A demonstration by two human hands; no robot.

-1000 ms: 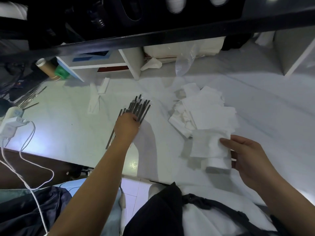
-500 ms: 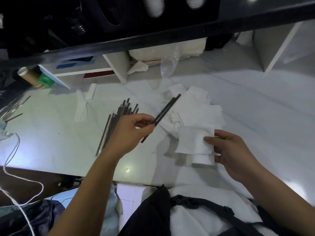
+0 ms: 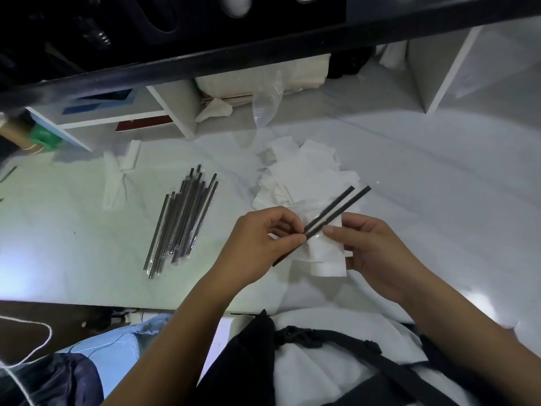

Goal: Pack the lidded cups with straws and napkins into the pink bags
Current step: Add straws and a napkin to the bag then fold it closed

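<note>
My left hand (image 3: 257, 244) pinches two black wrapped straws (image 3: 336, 208) that point up and to the right. My right hand (image 3: 371, 253) holds folded white napkins (image 3: 326, 254) right under the straws, with its thumb beside the straws' lower ends. A bundle of several wrapped straws (image 3: 183, 218) lies on the white table (image 3: 73, 244) to the left of my hands. A loose pile of white napkins (image 3: 304, 174) sits just beyond my hands. No cup or pink bag is in view.
A white shelf unit (image 3: 172, 112) stands at the back, with a clear plastic wrapper (image 3: 265, 104) and crumpled paper beside it. A green-capped cardboard roll (image 3: 29, 136) lies far left. A white cable (image 3: 29, 347) hangs below the table's front edge.
My left hand picked straws out of the bundle and carried them right to the napkins. My right hand lifted the napkins slightly toward it, and the two hands now meet.
</note>
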